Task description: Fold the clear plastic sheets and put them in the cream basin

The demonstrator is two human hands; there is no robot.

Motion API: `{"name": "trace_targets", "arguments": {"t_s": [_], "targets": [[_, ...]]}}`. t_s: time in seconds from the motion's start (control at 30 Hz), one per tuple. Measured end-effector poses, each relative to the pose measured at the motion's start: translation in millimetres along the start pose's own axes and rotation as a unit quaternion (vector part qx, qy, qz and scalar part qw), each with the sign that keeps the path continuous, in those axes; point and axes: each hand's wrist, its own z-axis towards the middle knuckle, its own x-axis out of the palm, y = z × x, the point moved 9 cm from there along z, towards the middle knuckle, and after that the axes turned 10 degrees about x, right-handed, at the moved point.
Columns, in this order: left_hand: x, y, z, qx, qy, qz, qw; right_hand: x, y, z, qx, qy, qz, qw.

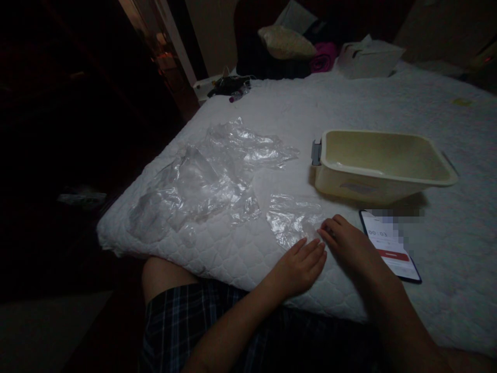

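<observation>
A small clear plastic bag [289, 217] lies spread on the white quilted bed cover. My left hand [301, 267] rests on its near edge, palm down with the fingers stretched out. At the bag's right corner my right hand [345, 241] is closed, thumb and fingers pinching the plastic; the exact grip is partly hidden. Left of this bag, a crumpled heap of clear plastic bags [198, 176] sprawls across the bed. Right of my hands, a phone [392, 248] lies face up with its screen lit.
A cream plastic bin [373, 186] with a grey side latch stands open-topped behind the phone. Farther back are a white box [368, 59], a rolled magenta cloth [323, 57], a pale cushion [287, 42] and a small bottle [238, 94]. The bed's edge [217, 272] runs along my lap.
</observation>
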Motion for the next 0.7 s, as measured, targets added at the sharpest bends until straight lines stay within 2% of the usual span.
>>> {"name": "trace_targets", "arguments": {"t_s": [0.13, 0.3, 0.4, 0.6, 0.7], "targets": [[-6.4, -5.0, -3.2, 0.018, -0.029, 0.020, 0.999, -0.1, 1.9, -0.1, -0.009, -0.002, 0.003, 1.000], [-1.3, 11.6, -7.9, -0.090, -0.032, 0.012, 0.995, 2.5, 0.5, 1.2, -0.010, -0.008, 0.045, 0.999], [2.5, 16.3, -8.3, -0.120, -0.022, -0.004, 0.993, 3.3, -1.0, 3.2, -0.007, 0.003, 0.088, 0.996], [2.5, 18.4, -8.3, -0.133, -0.018, -0.001, 0.991, -20.9, -2.4, 1.3, 0.020, -0.036, 0.168, 0.985], [4.2, 18.2, -8.7, -0.134, -0.014, -0.003, 0.991, -21.7, 5.8, -1.7, 0.001, -0.009, 0.190, 0.982]]}}
